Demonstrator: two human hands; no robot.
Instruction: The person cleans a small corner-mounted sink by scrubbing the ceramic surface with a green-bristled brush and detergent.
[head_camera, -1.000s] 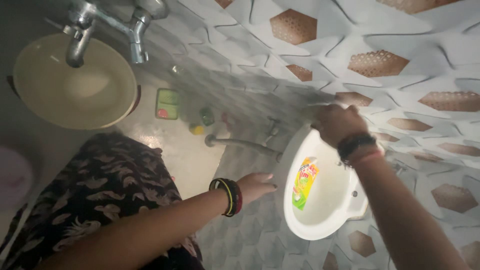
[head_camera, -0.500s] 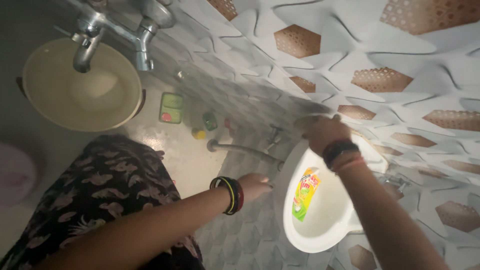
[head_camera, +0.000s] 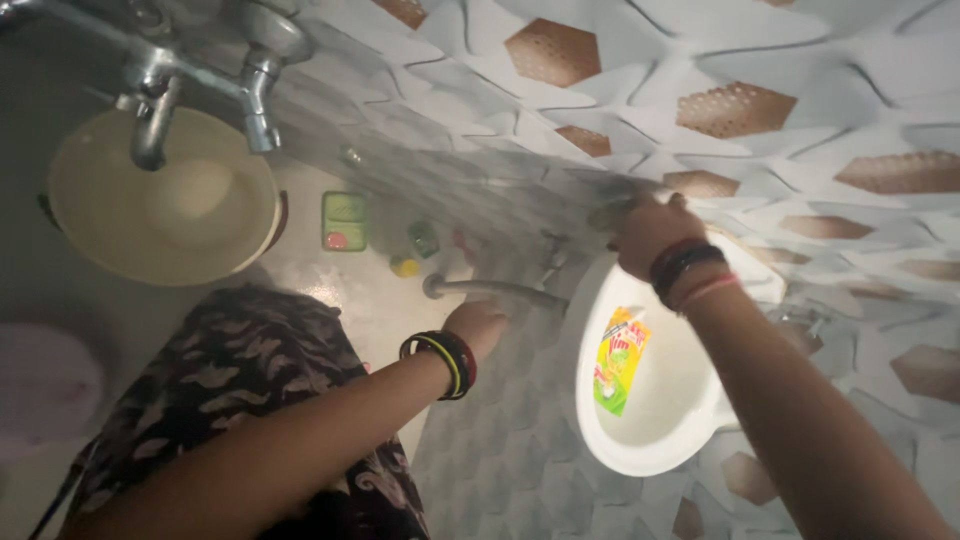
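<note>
Two hands show in dim, soft light, and much is hard to read. The right hand (head_camera: 650, 235) sits at the far rim of a white wash basin (head_camera: 600, 440), against the patterned tile wall (head_camera: 800, 60); its fingers are curled over something at the rim, possibly a tap handle, but the hand itself hides what it grips, so how far it is closed cannot be told. Dark and pink bangles ring that wrist. The left hand (head_camera: 478, 325) hangs lower and to the left of the right hand, near a grey drain pipe (head_camera: 490, 290) that runs from the wall toward the basin; the fingers point away from the camera and are hidden behind the wrist, so whether they touch the pipe or hold anything is unclear. Black, yellow and red bangles (head_camera: 442, 363) circle this wrist.

Inside the basin, just below the right hand, lies a yellow-and-green sachet (head_camera: 618, 362), flat against the white bowl, long side running toward the rim; neither hand touches it. Far left of both hands, a cream bowl (head_camera: 160, 195) rests beneath a metal wall tap (head_camera: 155, 100). Small containers, a green tray (head_camera: 343, 220) among them, stand on the floor beyond the left hand, too blurred to identify. Patterned dark fabric (head_camera: 230, 400) fills the lower left corner.
</note>
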